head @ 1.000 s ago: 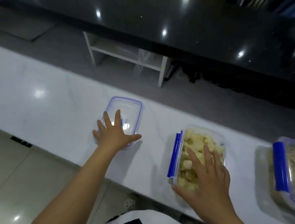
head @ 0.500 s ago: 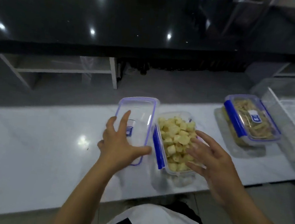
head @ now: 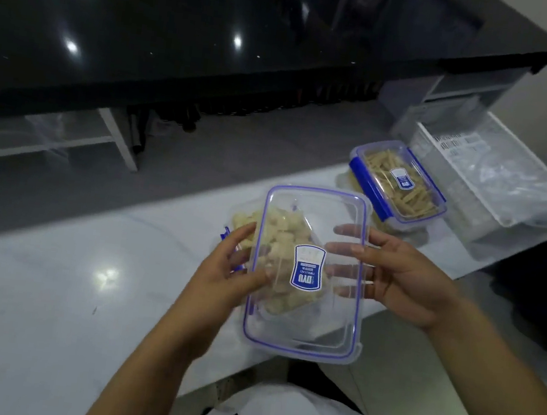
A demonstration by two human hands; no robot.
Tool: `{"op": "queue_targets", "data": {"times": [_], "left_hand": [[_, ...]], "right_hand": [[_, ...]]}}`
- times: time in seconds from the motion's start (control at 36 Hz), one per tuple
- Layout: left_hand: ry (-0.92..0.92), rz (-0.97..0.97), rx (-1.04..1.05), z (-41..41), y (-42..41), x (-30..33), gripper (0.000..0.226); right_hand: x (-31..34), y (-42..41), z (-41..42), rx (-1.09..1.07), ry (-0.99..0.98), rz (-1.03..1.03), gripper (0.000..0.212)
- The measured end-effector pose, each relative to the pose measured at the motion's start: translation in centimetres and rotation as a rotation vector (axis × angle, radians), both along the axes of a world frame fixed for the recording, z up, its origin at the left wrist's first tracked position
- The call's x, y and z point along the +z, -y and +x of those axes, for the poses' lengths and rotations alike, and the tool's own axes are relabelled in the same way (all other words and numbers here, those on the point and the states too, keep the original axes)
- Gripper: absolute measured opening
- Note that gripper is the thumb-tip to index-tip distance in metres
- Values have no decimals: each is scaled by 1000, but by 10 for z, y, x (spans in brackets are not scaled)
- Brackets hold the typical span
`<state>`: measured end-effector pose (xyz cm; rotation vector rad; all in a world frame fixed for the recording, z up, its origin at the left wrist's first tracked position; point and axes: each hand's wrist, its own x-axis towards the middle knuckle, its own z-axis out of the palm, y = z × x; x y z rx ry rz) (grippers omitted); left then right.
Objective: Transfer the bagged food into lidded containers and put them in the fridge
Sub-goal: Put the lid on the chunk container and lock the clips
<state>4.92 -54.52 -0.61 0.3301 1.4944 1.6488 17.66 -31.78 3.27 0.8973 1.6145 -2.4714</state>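
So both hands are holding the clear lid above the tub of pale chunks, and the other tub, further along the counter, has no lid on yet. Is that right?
Not quite. The head view shows the other tub already lidded, with its blue clips along the edge. The rest holds: the left hand and right hand hold the clear lid above the tub of pale chunks.

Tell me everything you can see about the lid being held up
The lid is clear plastic, a rounded rectangle with a blue rim line and a blue-and-white sticker in the middle. The left hand and right hand hold it by its long sides above the open container of pale food chunks, not yet seated.
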Motion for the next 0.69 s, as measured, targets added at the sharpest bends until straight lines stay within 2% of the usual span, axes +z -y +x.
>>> {"op": "queue_targets", "data": {"times": [0.06, 0.11, 0.25, 0.36, 0.42, 0.5, 0.58, 0.69], "left_hand": [[128, 53, -78, -9, 2, -2, 62], [188, 97, -76, -10, 0, -4, 61], [220, 169, 35, 8, -25, -2, 67], [216, 236, 138, 19, -37, 3, 60], [196, 238, 158, 19, -39, 5, 56], [182, 227, 159, 19, -42, 9, 51], [157, 215, 166, 21, -46, 14, 48], [102, 200, 136, 21, -51, 18, 40]], "right_hand": [[1, -8, -1, 6, 28, 38, 44], [0, -9, -3, -1, 66, 160, 56], [-5, 7, -13, -103, 99, 528, 84], [-3, 18, -16, 175, 122, 800, 110], [-3, 20, -18, 269, 138, 803, 119], [-3, 17, -24, 344, 120, 664, 125], [-2, 12, -32, 399, 113, 706, 137], [-3, 6, -37, 395, 82, 724, 135]]}}
